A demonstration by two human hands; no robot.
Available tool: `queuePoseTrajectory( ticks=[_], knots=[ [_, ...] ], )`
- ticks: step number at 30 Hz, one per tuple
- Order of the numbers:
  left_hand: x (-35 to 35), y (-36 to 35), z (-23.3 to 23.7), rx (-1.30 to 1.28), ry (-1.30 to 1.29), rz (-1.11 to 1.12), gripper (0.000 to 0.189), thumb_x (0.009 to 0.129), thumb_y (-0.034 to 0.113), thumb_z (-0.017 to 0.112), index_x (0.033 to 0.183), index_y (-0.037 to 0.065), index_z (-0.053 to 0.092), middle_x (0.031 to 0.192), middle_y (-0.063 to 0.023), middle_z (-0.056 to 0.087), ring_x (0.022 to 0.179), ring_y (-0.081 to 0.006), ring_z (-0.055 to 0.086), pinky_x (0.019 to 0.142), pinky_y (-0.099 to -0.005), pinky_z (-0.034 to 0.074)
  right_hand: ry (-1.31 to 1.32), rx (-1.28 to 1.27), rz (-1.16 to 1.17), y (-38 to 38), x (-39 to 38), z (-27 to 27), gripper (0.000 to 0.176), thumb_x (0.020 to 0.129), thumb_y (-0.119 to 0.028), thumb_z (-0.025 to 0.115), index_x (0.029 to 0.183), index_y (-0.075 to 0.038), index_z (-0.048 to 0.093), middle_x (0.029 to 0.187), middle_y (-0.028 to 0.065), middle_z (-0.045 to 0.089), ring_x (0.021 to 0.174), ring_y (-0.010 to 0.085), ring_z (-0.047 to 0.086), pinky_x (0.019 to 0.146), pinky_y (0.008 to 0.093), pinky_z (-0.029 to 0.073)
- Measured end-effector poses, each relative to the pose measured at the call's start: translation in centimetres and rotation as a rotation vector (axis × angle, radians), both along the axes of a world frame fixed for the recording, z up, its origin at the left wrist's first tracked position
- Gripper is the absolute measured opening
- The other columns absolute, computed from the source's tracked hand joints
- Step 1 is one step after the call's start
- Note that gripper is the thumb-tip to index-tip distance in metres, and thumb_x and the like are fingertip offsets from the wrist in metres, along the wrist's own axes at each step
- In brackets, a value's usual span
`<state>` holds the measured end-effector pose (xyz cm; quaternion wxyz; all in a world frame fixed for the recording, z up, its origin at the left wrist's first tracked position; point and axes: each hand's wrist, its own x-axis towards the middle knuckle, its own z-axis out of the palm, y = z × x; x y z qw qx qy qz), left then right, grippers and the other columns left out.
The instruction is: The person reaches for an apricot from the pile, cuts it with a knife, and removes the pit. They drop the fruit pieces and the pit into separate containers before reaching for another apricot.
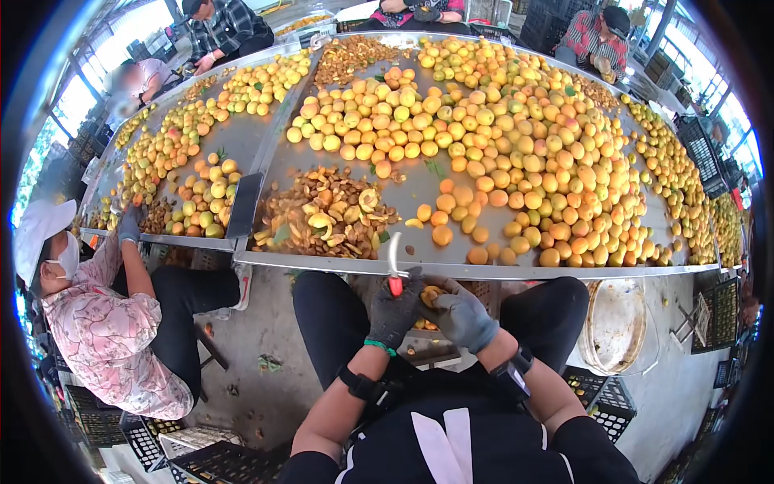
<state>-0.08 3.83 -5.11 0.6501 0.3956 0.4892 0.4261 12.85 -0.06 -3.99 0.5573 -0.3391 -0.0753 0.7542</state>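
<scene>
My left hand (393, 311), in a dark glove, is closed around a small knife (396, 285) with a red handle. The knife's pale curved blade points up toward the table edge. Beside it my right hand (461, 319), in a grey glove, has its fingers closed on an apricot (431, 294), partly hidden by the fingers. Both hands are close together over my lap, just below the rim of the metal table (484, 272). Past the knife, on the tabletop, lies a heap of brown pits and cut apricot pieces (322, 214).
Whole apricots (532, 161) cover much of the table. A metal divider (282, 129) runs across it. At the left sits a person (105, 315) in a white cap; other people are along the far side. A white bucket (614, 327) and black crates (601, 399) stand at the right.
</scene>
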Motion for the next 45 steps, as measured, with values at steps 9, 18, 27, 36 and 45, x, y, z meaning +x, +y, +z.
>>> queuePoseTrajectory(
  ticks=[9, 18, 27, 36, 45],
  knots=[
    [-4.3, 2.0, 3.4, -0.154, -0.308, 0.026, 0.023, 0.089, 0.010, 0.060, 0.112, 0.006, 0.062, 0.056, 0.0051, 0.043, 0.041, -0.0055, 0.036, 0.037, -0.0207, 0.028, -0.448, 0.184, 0.063, 8.4, -0.5, 2.6, 0.020, 0.090, -0.011, 0.061, 0.108, -0.007, 0.053, 0.083, 0.0033, 0.056, 0.068, 0.0103, 0.052, 0.060, 0.0216, 0.043],
    [-5.7, 1.1, 1.9, -0.256, -0.301, 0.038, 0.021, 0.091, 0.013, 0.059, 0.111, 0.007, 0.062, 0.056, 0.0032, 0.047, 0.039, -0.0075, 0.040, 0.036, -0.0218, 0.030, -0.622, 0.221, 0.135, 7.7, -0.6, 2.8, 0.020, 0.092, -0.014, 0.059, 0.110, -0.004, 0.056, 0.084, 0.0052, 0.061, 0.061, 0.0085, 0.054, 0.050, 0.0201, 0.044],
    [-5.2, 1.7, 0.4, -0.267, -0.414, -0.064, 0.020, 0.091, 0.011, 0.057, 0.110, 0.007, 0.061, 0.055, 0.0041, 0.042, 0.038, -0.0069, 0.035, 0.035, -0.0213, 0.027, -1.912, 0.608, 0.373, -1.3, 3.3, -1.7, 0.020, 0.087, -0.014, 0.058, 0.106, -0.008, 0.061, 0.103, 0.0125, 0.063, 0.095, 0.0343, 0.059, 0.081, 0.0388, 0.049],
    [-4.7, 0.8, 1.4, -0.286, -0.308, -0.125, 0.021, 0.090, 0.012, 0.058, 0.110, 0.007, 0.061, 0.058, 0.0043, 0.044, 0.040, -0.0071, 0.037, 0.036, -0.0201, 0.029, -2.045, 0.761, 0.111, 9.4, 6.3, 1.4, 0.028, 0.084, -0.015, 0.055, 0.112, -0.009, 0.057, 0.108, 0.0141, 0.054, 0.095, 0.0318, 0.058, 0.083, 0.0422, 0.048],
    [-4.3, -0.2, 1.2, -0.268, -0.258, -0.158, 0.024, 0.088, 0.013, 0.063, 0.112, 0.007, 0.059, 0.063, 0.0015, 0.050, 0.043, -0.0081, 0.043, 0.038, -0.0214, 0.034, -1.344, 0.214, 0.224, 7.2, 6.4, 2.2, 0.032, 0.087, -0.021, 0.063, 0.115, -0.009, 0.054, 0.095, 0.0023, 0.056, 0.085, 0.0164, 0.060, 0.071, 0.0283, 0.052]
  ],
)
